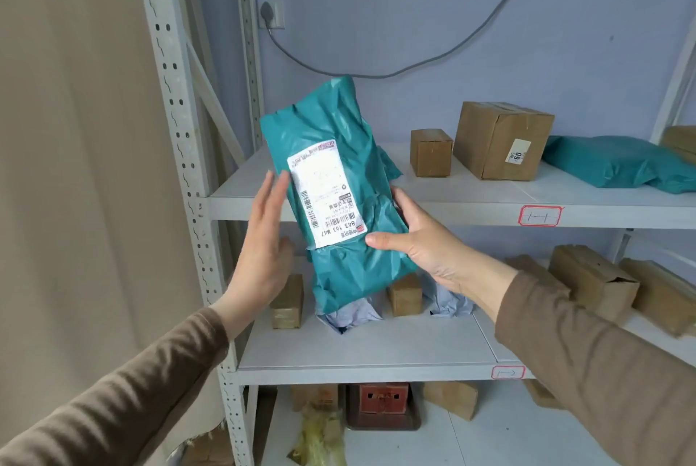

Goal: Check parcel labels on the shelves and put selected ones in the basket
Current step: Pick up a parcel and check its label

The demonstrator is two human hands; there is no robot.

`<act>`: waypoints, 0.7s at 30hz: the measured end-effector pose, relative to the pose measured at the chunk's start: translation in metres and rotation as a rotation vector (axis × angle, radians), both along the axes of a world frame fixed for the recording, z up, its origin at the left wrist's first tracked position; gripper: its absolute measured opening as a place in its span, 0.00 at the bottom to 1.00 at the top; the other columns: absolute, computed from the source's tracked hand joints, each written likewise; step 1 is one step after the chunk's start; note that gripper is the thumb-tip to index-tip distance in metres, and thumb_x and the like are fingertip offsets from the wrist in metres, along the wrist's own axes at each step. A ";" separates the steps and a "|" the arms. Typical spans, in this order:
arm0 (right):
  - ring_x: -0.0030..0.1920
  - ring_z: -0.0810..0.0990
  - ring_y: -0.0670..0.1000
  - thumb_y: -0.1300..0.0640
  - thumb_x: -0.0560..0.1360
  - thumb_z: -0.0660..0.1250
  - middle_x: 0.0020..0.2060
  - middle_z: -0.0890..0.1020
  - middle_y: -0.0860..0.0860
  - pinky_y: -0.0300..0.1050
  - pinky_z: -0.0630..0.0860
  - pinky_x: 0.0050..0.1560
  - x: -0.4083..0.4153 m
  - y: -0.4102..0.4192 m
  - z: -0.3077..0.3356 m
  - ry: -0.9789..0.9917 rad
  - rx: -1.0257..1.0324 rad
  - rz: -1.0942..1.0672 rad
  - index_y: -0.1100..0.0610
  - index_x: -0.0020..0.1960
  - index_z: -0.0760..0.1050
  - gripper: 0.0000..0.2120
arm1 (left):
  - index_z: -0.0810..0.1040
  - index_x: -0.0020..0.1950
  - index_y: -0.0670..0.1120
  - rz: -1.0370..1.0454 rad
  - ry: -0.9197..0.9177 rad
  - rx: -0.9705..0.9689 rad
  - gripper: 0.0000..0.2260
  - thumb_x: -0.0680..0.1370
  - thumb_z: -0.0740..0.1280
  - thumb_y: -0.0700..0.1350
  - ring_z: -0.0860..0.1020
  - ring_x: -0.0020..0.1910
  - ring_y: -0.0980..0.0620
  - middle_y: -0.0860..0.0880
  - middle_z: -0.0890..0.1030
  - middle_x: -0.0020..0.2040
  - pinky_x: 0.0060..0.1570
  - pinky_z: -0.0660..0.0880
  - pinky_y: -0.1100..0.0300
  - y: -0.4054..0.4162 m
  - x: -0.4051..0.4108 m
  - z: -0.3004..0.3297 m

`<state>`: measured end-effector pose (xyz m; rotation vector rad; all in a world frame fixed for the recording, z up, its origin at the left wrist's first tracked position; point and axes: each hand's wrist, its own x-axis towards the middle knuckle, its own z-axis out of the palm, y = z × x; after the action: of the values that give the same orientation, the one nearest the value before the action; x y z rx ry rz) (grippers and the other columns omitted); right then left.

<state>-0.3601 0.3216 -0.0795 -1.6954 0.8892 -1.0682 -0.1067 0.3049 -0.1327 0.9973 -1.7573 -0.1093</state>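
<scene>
Holding a teal parcel point(339, 194) upright in front of the upper shelf point(452, 198), the right hand point(422, 239) grips its lower right edge, thumb across the front just below the white label point(325, 198). The left hand point(263, 239) is open, fingers flat beside the parcel's left edge. Farther right on that shelf stand two cardboard boxes point(501, 141) and another teal bag point(617, 164).
</scene>
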 end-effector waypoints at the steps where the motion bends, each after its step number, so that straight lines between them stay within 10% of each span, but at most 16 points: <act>1: 0.65 0.81 0.45 0.64 0.75 0.75 0.68 0.79 0.42 0.48 0.79 0.66 0.003 -0.003 0.000 0.001 -0.023 -0.022 0.40 0.73 0.66 0.34 | 0.55 0.83 0.62 -0.097 0.236 0.131 0.37 0.82 0.61 0.31 0.67 0.79 0.49 0.49 0.61 0.83 0.75 0.70 0.46 -0.001 -0.002 -0.001; 3: 0.65 0.81 0.45 0.63 0.76 0.75 0.68 0.79 0.42 0.47 0.78 0.66 0.008 -0.011 -0.001 -0.039 -0.018 -0.040 0.42 0.75 0.66 0.34 | 0.59 0.81 0.57 -0.186 0.600 0.377 0.23 0.87 0.60 0.46 0.78 0.69 0.46 0.47 0.75 0.74 0.66 0.77 0.50 -0.001 -0.008 0.005; 6: 0.62 0.83 0.49 0.64 0.76 0.74 0.65 0.82 0.47 0.49 0.80 0.63 0.018 -0.029 -0.003 -0.191 0.069 -0.079 0.46 0.74 0.68 0.31 | 0.66 0.77 0.56 -0.284 0.627 0.644 0.28 0.80 0.65 0.65 0.82 0.64 0.47 0.51 0.81 0.67 0.64 0.78 0.48 -0.004 -0.012 0.009; 12: 0.58 0.85 0.52 0.60 0.77 0.74 0.61 0.85 0.51 0.52 0.81 0.57 0.049 -0.085 0.005 -0.349 0.291 -0.145 0.53 0.70 0.70 0.25 | 0.71 0.74 0.50 -0.249 0.733 0.620 0.29 0.76 0.76 0.40 0.85 0.58 0.48 0.48 0.84 0.64 0.51 0.84 0.56 -0.041 -0.011 0.027; 21: 0.50 0.83 0.51 0.68 0.81 0.64 0.60 0.82 0.56 0.44 0.81 0.48 0.123 -0.197 0.046 -0.189 0.268 -0.112 0.60 0.71 0.72 0.19 | 0.77 0.64 0.46 -0.107 0.718 0.685 0.13 0.81 0.71 0.39 0.85 0.51 0.50 0.48 0.85 0.57 0.47 0.83 0.61 -0.151 0.052 0.079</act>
<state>-0.2372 0.1244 -0.0337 -1.3139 0.9662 -1.1092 -0.0552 0.1537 -0.0541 1.1397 -1.0991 -1.0590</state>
